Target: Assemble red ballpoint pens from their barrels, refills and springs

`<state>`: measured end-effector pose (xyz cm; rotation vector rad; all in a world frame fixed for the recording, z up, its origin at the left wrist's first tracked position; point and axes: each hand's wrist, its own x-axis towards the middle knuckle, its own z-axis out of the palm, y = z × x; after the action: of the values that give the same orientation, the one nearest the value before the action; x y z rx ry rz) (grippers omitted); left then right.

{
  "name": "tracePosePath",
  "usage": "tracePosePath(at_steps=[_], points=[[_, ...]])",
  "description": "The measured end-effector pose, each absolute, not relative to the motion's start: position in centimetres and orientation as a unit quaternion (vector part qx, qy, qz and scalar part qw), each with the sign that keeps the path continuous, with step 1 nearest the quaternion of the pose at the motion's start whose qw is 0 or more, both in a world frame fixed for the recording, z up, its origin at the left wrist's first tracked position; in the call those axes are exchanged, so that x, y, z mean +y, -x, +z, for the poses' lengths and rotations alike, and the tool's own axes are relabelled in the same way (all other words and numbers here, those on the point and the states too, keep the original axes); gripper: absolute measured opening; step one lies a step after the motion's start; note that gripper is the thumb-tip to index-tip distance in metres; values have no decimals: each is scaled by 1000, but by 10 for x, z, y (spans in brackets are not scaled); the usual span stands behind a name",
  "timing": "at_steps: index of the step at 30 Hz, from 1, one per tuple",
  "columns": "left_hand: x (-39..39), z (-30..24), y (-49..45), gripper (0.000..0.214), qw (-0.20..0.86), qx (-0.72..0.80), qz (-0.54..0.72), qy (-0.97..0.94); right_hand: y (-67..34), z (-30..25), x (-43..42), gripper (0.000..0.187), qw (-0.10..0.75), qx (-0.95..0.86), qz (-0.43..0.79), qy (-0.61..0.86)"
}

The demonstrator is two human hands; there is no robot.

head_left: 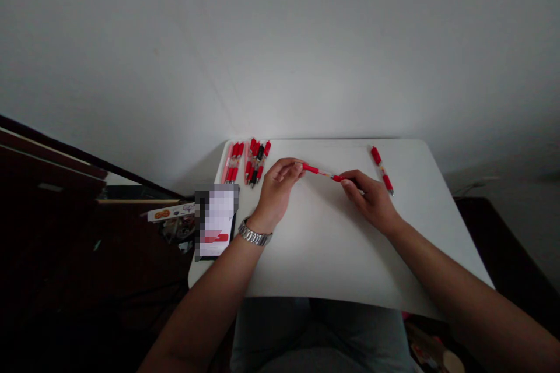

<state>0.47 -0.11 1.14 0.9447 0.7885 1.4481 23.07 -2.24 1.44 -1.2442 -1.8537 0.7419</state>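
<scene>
A red pen (321,172) is held above the small white table (332,245), one end in each hand. My left hand (277,189) pinches its left end with curled fingers; a metal watch (254,235) sits on that wrist. My right hand (370,198) grips the pen's right end, fingers closed. A second red pen (382,169) lies on the table just beyond my right hand. A cluster of several red pens (247,161) lies at the table's far left corner.
A phone-sized card or device (216,221), blurred out, lies at the table's left edge. Dark furniture and clutter (170,215) stand to the left. A plain white wall rises behind the table. My lap shows below the near edge.
</scene>
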Motion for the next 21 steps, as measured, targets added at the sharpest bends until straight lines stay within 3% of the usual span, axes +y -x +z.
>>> tracePosePath(at_steps=[9,21], points=[[-2,11,-4,20,579,328,617,-420,-231,15,-22,41,395,-710,318,488],[-6,11,-3,20,591,381,533,-470,-230,9,-11,24,542,-517,490,446]])
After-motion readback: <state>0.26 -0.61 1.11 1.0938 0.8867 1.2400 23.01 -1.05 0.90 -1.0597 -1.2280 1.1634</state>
